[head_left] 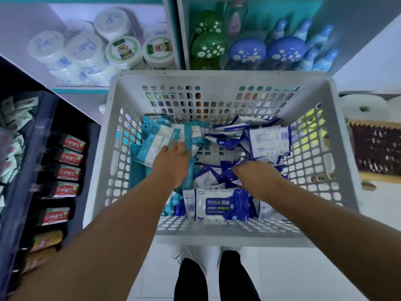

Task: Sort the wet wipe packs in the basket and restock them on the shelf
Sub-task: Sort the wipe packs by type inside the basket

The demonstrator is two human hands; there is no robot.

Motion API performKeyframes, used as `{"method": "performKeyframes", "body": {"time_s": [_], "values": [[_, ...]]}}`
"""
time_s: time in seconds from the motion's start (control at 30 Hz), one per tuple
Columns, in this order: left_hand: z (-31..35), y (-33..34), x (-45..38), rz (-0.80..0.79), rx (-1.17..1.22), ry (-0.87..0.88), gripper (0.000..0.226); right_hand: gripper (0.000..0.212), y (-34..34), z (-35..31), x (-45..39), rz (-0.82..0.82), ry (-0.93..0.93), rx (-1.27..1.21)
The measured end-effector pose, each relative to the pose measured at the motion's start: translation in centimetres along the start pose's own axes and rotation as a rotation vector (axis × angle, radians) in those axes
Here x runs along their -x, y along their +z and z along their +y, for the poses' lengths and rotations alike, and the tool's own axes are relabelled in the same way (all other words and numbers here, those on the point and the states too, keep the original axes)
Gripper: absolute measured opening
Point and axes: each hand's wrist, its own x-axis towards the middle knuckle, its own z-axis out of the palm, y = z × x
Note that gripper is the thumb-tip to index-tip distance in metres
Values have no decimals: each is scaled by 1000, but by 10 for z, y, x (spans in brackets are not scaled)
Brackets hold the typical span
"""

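white tiled floor (303,274) below, grey basket (217,235) on it. alcohol wipes pack (219,204) nearest. left hand (173,164) fingers relaxed, resting on teal packs (156,140); right hand (256,174) curled into blue packs (269,140), grip unclear. shelf (80,89) w/ white tubs (86,53) beyond.

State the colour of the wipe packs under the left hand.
Teal and white packs, seen in the head view.

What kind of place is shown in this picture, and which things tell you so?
Probably a small shop. Open shelves hold rows of identical goods: white round plastic tubs, blue dome-capped bottles and red-labelled dark bottles. A grey perforated plastic basket holds teal and blue wet wipe packs.
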Motion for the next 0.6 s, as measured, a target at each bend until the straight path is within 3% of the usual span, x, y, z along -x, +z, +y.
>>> {"method": "performKeyframes", "body": {"time_s": [0.17, 0.3, 0.37, 0.43, 0.5, 0.6], "values": [[14, -6, -3, -96, 127, 168, 61, 30, 12, 36, 19, -13, 169, -16], [24, -1, -3, -257, 236, 225, 84, 36, 23, 44, 12, -64, 202, -58], [29, 2, -3, -318, 242, 255, 95, 42, 24, 41, 5, -74, 136, -111], [35, 6, -5, -356, 244, 268, 100, 63, 22, 33, -2, -83, 8, -140], [42, 13, -8, -389, 274, 275, 97, 82, 18, 19, -7, -134, -100, -134], [53, 24, -12, -380, 298, 271, 82, 86, 27, -1, -16, -214, -137, -47]]}}
